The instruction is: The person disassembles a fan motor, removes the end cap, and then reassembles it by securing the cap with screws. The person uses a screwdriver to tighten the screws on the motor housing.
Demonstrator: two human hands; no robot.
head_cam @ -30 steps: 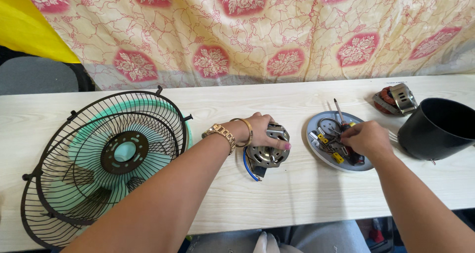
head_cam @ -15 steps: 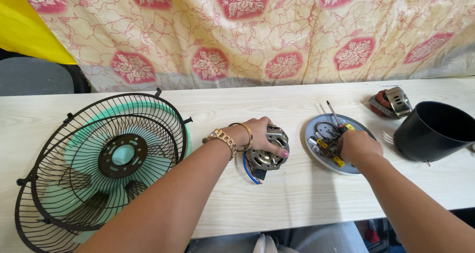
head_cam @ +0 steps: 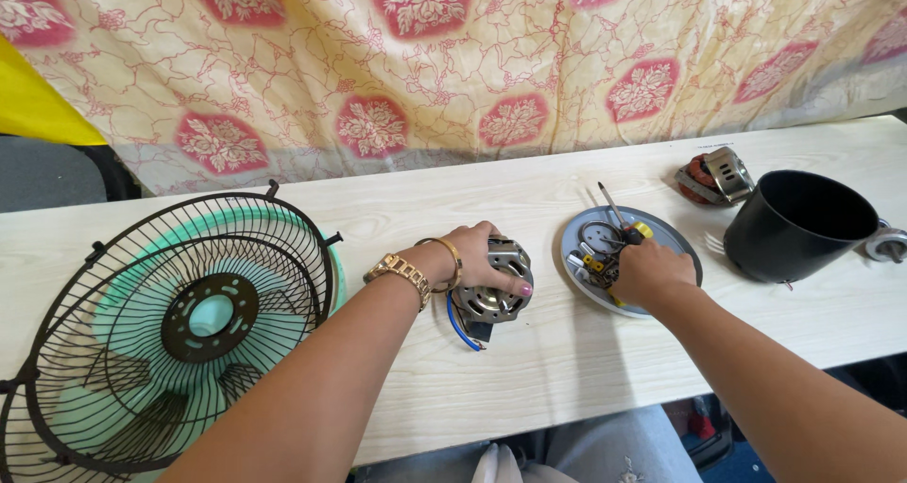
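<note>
Here: grey plate (head_cam: 680, 247) holds small parts (head_cam: 597, 256); right hand (head_cam: 650, 273) on them.

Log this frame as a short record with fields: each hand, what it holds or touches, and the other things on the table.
left hand: grips the fan motor, which rests on the table
right hand: on the grey plate, among small parts; exact grip hidden
plate contents: a thin rod-like tool, small yellow and metal pieces
left of motor: black wire fan guard lying over green fan blades
right of plate: black cylindrical housing, a second motor part behind it
backdrop: floral cloth
</note>
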